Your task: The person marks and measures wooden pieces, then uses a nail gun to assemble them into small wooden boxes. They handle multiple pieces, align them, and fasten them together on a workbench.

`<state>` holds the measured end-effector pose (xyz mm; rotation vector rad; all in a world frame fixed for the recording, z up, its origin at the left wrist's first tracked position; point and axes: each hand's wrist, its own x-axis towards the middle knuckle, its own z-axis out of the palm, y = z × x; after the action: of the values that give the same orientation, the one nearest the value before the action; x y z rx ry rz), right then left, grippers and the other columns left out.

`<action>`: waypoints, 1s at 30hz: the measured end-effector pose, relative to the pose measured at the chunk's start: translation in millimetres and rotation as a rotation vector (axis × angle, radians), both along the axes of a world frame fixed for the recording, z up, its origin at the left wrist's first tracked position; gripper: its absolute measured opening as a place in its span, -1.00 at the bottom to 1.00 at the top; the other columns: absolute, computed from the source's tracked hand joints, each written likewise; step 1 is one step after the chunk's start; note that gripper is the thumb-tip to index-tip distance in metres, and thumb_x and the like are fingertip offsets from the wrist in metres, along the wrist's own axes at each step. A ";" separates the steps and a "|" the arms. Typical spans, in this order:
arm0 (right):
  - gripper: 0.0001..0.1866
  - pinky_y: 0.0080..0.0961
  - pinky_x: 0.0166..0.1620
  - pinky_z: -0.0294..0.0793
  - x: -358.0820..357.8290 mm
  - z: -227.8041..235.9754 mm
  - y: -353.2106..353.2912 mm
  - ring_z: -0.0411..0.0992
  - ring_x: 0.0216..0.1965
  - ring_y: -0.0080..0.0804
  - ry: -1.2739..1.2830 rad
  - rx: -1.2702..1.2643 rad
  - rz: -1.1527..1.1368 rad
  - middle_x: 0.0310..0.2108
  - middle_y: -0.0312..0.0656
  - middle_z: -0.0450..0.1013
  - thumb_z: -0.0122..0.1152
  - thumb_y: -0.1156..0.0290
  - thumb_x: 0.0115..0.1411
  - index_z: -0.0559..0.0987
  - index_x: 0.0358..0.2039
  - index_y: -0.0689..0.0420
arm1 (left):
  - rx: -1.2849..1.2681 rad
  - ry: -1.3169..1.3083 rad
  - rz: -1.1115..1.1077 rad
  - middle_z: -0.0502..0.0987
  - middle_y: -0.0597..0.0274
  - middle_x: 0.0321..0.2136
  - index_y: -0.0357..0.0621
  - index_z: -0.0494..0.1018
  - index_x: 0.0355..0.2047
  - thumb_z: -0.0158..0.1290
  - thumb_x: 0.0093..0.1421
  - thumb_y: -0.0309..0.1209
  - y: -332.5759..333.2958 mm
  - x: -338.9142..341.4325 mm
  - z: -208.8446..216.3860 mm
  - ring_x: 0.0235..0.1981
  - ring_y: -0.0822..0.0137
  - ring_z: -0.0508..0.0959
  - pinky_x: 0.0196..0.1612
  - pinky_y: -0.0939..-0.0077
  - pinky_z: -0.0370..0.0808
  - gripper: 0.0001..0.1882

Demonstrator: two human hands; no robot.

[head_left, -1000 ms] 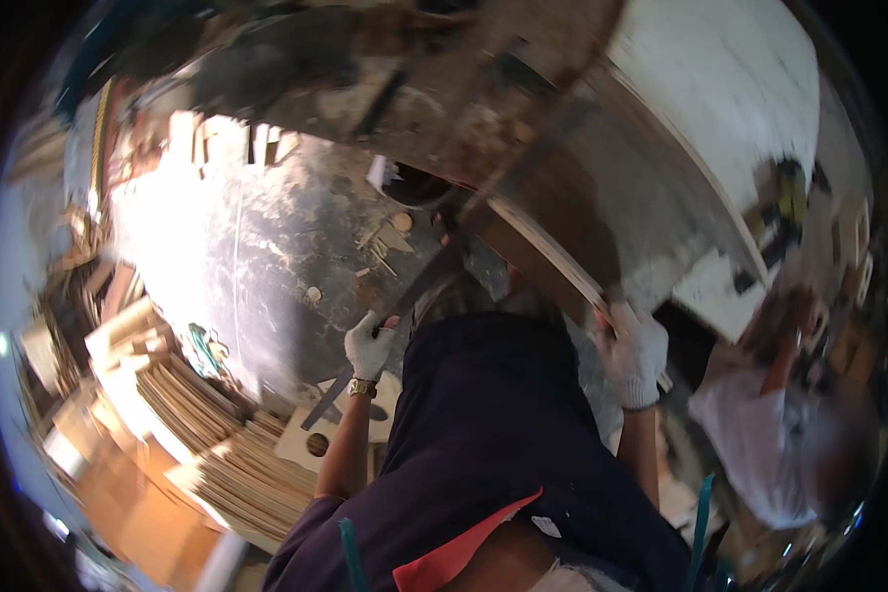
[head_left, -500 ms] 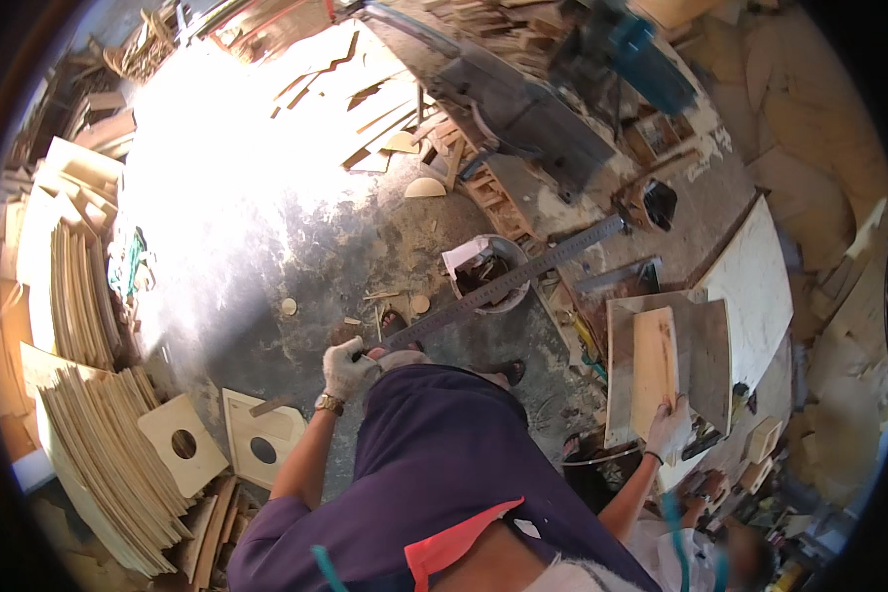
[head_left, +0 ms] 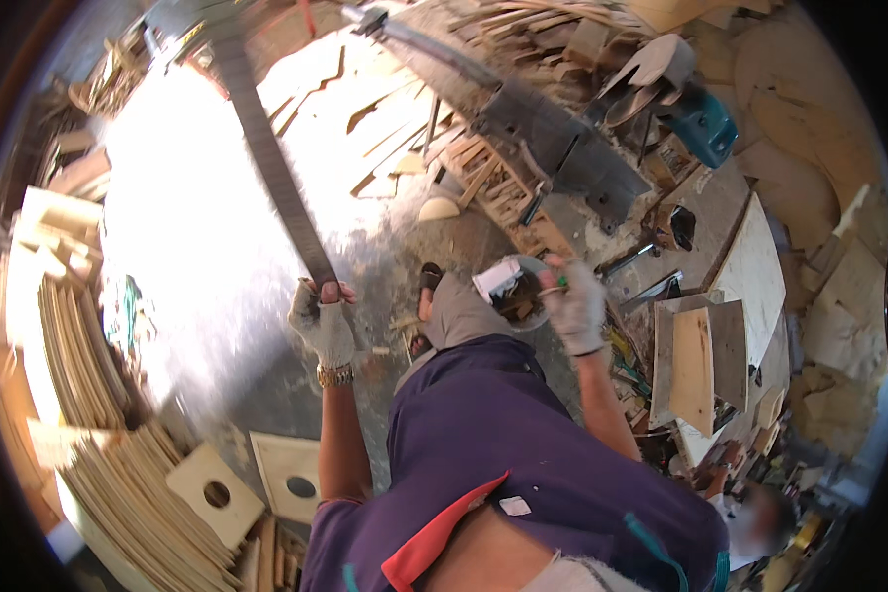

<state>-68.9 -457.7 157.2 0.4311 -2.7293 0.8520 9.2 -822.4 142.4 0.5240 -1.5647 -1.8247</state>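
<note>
My left hand (head_left: 324,324), in a pale fingerless glove with a watch at the wrist, grips one end of a long steel ruler (head_left: 276,178). The ruler points up and away over the bright floor, its far end blurred. My right hand (head_left: 574,306), also gloved, is raised in front of a round bucket (head_left: 535,318) and closed around something small with a bit of green showing. Most of that item is hidden by the fingers. To the right of this hand, an open wooden box frame (head_left: 694,370) with a plank in it lies on the bench.
Stacked thin wooden panels (head_left: 84,355) and panels with round holes (head_left: 215,493) stand at left. A grey machine table (head_left: 562,148) and a teal power tool (head_left: 705,128) are at the upper right. Offcuts litter the floor. Another person (head_left: 750,518) is at the lower right.
My left hand has swung the ruler from pointing right to pointing up and left. My right hand has left the plank in the box frame and moved left to the bucket, with something green in it.
</note>
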 end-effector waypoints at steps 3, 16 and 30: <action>-0.54 -0.24 -0.12 0.60 -48.0 7.0 -90.4 0.59 -0.15 0.00 -0.018 -0.292 0.309 -0.11 0.02 0.59 0.49 0.20 0.18 0.66 0.03 0.16 | -0.133 0.054 -0.238 0.67 0.03 -0.52 -0.30 0.51 -0.36 0.07 0.50 -0.11 -11.0 -62.6 15.0 -0.54 0.25 0.64 -0.33 0.34 0.59 -0.54; -0.77 -0.47 -0.34 0.57 -216.8 21.3 -191.3 0.63 -0.49 -0.48 -0.673 -0.341 0.287 -0.48 -0.16 0.67 0.50 0.23 0.23 0.78 -0.19 0.07 | -0.225 -0.115 -0.443 0.72 0.06 -0.38 -0.35 0.61 -0.25 -0.15 0.53 0.17 -32.4 -280.2 55.0 -0.35 0.36 0.58 -0.16 0.38 0.46 -0.27; -0.73 -0.46 -0.42 0.40 -200.5 7.6 -170.5 0.41 -0.50 -0.67 -0.399 -0.768 -0.695 -0.61 -0.29 0.47 0.49 0.38 0.20 0.58 -0.47 0.26 | -1.142 -0.303 -0.868 0.55 -0.16 -0.03 -0.23 0.40 0.12 0.33 0.12 0.09 47.7 -647.4 -102.3 0.03 -0.19 0.58 0.04 -0.07 0.54 -0.23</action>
<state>-269.4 -628.1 164.8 -0.8498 -2.2799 1.7261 -638.2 -774.6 40.0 -0.5225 -2.9518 -0.9839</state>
